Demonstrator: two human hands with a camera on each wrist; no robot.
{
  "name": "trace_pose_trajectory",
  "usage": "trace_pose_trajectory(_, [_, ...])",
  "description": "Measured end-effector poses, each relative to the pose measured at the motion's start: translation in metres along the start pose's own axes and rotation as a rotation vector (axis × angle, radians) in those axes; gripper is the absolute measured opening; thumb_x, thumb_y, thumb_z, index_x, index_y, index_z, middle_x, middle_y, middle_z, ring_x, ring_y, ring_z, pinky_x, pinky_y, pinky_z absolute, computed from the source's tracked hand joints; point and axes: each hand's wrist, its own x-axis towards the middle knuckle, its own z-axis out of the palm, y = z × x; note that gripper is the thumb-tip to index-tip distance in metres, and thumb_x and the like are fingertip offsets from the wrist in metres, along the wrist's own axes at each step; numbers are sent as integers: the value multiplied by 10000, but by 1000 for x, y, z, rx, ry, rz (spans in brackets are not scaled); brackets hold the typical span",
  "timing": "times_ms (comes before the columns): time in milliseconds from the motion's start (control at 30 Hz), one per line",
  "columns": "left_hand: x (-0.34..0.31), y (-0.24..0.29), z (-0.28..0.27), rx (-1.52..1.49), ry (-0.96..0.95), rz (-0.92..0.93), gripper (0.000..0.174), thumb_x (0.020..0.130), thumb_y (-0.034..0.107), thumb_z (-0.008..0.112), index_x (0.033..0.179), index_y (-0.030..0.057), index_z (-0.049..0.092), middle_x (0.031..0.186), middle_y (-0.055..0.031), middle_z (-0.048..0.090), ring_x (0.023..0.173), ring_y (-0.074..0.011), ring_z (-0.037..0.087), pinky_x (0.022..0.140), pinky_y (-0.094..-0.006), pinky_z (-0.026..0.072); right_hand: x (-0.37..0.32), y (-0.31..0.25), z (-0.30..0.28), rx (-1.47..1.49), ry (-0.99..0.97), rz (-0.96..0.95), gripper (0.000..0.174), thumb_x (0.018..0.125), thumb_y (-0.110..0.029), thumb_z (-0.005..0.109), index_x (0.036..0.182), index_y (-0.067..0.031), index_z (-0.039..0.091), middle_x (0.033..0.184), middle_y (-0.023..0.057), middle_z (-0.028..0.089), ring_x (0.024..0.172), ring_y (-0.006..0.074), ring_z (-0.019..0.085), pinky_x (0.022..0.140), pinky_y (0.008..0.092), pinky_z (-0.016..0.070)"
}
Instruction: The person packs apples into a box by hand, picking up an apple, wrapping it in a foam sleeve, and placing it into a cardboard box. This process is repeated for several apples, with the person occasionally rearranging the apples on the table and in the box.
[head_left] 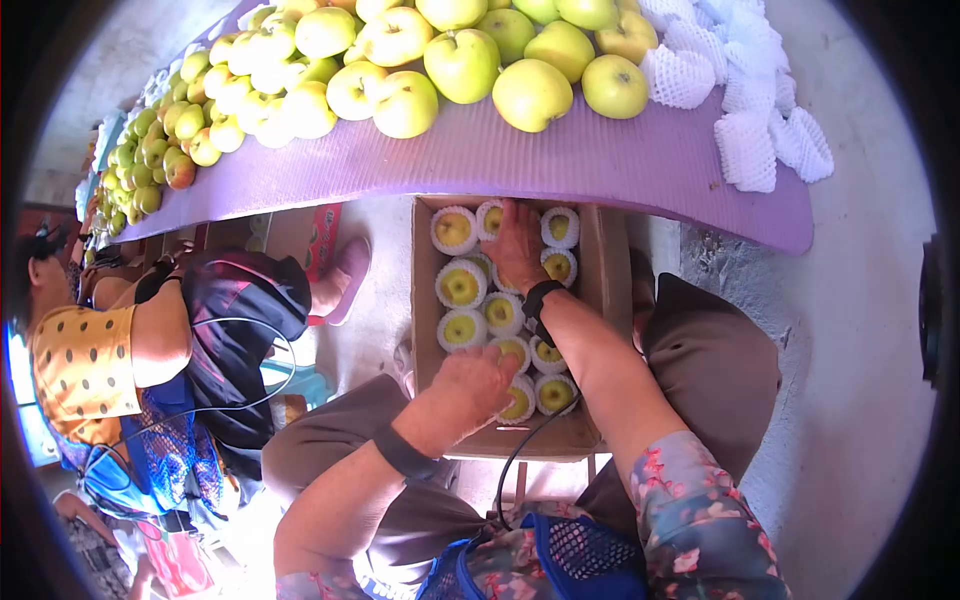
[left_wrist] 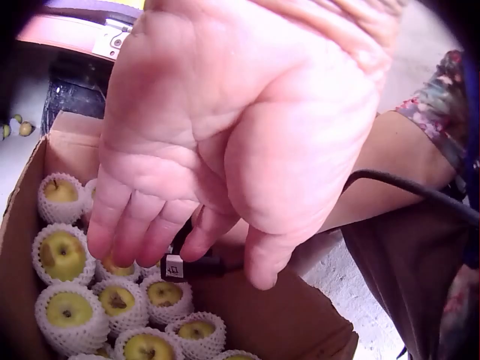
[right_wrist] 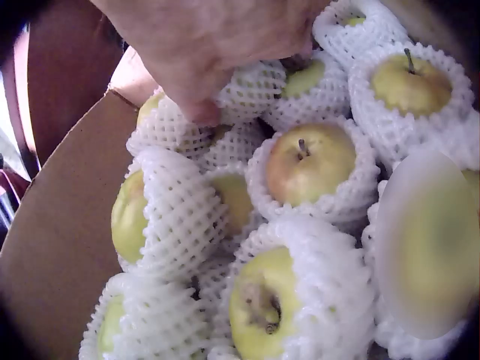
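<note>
A cardboard box (head_left: 592, 320) holds several yellow-green apples, each wrapped in a white foam net. At the far end of the box, my right hand (head_left: 517, 248) reaches down among the fruit. In the right wrist view, its thumb and fingers grip a netted apple (right_wrist: 251, 90), which the hand partly covers. My left hand (head_left: 465, 390) is over the near part of the box, close above a netted apple (head_left: 517, 403). The left wrist view shows its palm bare, with fingers loosely extended and nothing held.
A purple ribbed mat (head_left: 600, 165) beyond the box bears a heap of unwrapped apples (head_left: 460, 65). Empty white foam nets (head_left: 745, 150) lie at its right end. Another person (head_left: 150, 330) sits at the left. A black cable (head_left: 510, 465) runs near my left wrist.
</note>
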Motion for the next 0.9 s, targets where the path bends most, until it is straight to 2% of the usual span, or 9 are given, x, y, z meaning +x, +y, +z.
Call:
trace_pose_trajectory(67, [0,-1,0,-6,23,14,468,798,261,690,1186,51,532,994,-166,601,955,-349,617,826,-440,503,-2,0,0,-25,9,-18,788,634,-191,800,1294,-19,406,1110,206,510,1053,406,496,914,491,401])
trace_pose_trajectory(267, [-3,-2,0,0,68,12,461,802,265,689,1176,48,531,982,-167,599,945,-347,619,816,-434,506,-3,2,6,-49,18,-18,809,631,-213,796,1310,-33,394,1118,206,510,1082,396,489,921,507,390])
trace_pose_trajectory(567, [-5,2,-5,34,123,40,423,791,255,695,1119,43,533,965,-155,601,926,-330,623,799,-424,505,-8,0,-10,47,-66,72,1014,583,-219,857,1414,-24,310,1193,240,491,1162,410,457,996,479,376])
trace_pose_trajectory(667, [-4,2,-4,32,138,49,421,788,254,695,1114,42,533,956,-153,601,926,-329,623,801,-425,502,-13,-2,-24,58,-100,71,976,601,-171,838,1415,-19,320,1231,238,499,1172,413,465,1013,481,372])
trace_pose_trajectory(767, [-6,2,-3,41,139,45,421,791,255,691,1116,42,531,954,-152,601,929,-329,622,806,-427,500,-17,7,-22,121,-66,38,965,607,-162,828,1417,-17,322,1236,239,502,1174,415,463,1011,481,375])
trace_pose_trajectory(900, [-7,3,-7,48,120,50,421,797,261,686,1122,42,529,957,-148,600,939,-326,618,808,-426,498,-18,15,-16,59,-23,38,929,613,-146,811,1402,-17,337,1240,231,511,1171,409,467,1002,484,384])
